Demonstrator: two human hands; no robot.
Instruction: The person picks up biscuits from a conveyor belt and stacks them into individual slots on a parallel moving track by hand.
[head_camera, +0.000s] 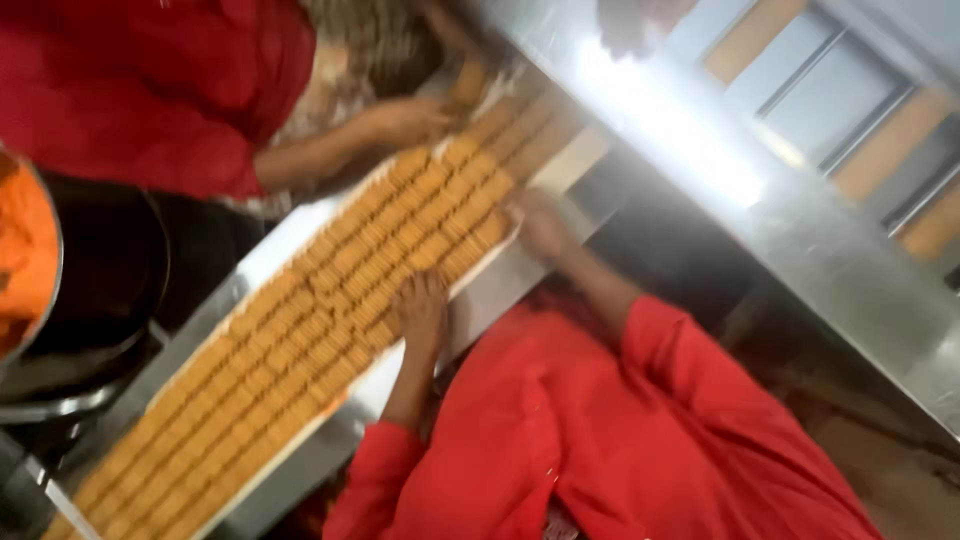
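Head view shows your left hand (422, 312) flat, fingers spread on the biscuit rows (330, 300) along the steel bench (300, 470); your right hand (540, 225) grips the tray's edge, fingers too blurred to tell. Uneven pushing could buckle rows.

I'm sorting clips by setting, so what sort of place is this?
Probably a food production line, perhaps a biscuit or sweets factory. A long white tray carries tight rows of small golden-brown pieces, stainless-steel surfaces run alongside, and people in red sleeves work it, hands on the pieces.
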